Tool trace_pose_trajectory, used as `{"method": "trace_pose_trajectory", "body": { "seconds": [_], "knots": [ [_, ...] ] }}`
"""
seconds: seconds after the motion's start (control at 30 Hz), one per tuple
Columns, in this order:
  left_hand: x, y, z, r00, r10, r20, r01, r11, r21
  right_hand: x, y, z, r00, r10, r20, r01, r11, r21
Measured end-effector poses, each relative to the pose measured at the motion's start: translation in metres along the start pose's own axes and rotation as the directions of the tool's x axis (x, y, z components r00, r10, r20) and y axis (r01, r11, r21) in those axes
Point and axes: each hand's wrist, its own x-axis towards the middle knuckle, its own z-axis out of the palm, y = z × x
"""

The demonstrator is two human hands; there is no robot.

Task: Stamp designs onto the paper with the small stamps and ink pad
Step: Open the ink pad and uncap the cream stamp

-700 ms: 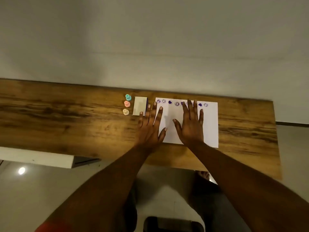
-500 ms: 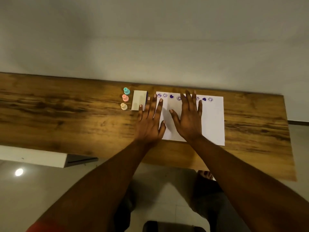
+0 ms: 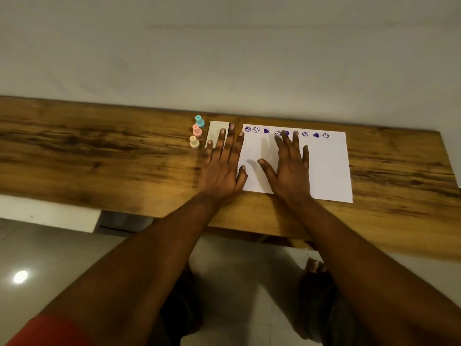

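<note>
The paper (image 3: 329, 166) lay flat on the wooden worktop (image 3: 99, 151), a bit to the right of the middle. Along its far edge ran one row of purple prints (image 3: 266, 131), some smiley faces and some hearts. The rest of the sheet was white and bare. Just left of the paper sat a small white box, which I took to be the ink pad (image 3: 216, 129). No ink showed on it, so I think its lid was on. Beside the pad, on its left, three small stamps stood upright in a short line: a blue stamp (image 3: 199, 121) at the back, a pink stamp (image 3: 197, 130) in the middle and a cream stamp (image 3: 194, 141) at the front. The left hand (image 3: 223, 168) lay flat on the worktop with its fingers straight and spread, and it held nothing. Its fingertips reached over the ink pad and its thumb lay on the left edge of the paper. The right hand (image 3: 290, 168) lay flat on the paper, fingers straight too, and it held nothing. Its fingertips covered a print or two in the row. So I think one row was done. No stamp was in a hand, and lots of white room was left below the row. I could not tell if more rows were wanted. If they were, a stamp would need picking up and inking first. Below the worktop was a pale floor (image 3: 237, 270) with a bright spot of light (image 3: 20, 276), and a bare foot (image 3: 315, 267) showed there.
</note>
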Motion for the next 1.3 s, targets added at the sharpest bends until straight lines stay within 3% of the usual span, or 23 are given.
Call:
{"method": "trace_pose_trajectory", "body": {
  "seconds": [0.6, 0.73, 1.17, 1.3],
  "knots": [
    [-0.050, -0.021, -0.003, 0.940, -0.336, 0.064, 0.340, 0.938, -0.072, 0.038, -0.071, 0.022, 0.929, -0.301, 0.214, 0.303, 0.953, 0.022],
    [-0.048, -0.022, -0.002, 0.940, -0.330, 0.089, 0.336, 0.940, -0.059, 0.046, -0.075, 0.023, 0.896, -0.356, 0.266, 0.378, 0.925, -0.035],
    [-0.058, -0.038, -0.002, 0.907, -0.397, 0.141, 0.407, 0.912, -0.049, 0.043, -0.086, 0.012, 0.847, -0.378, 0.375, 0.433, 0.899, -0.072],
    [-0.068, -0.046, -0.006, 0.906, -0.398, 0.146, 0.402, 0.916, 0.003, 0.029, -0.101, 0.008, 0.790, -0.422, 0.445, 0.512, 0.853, -0.100]
  ]
}}
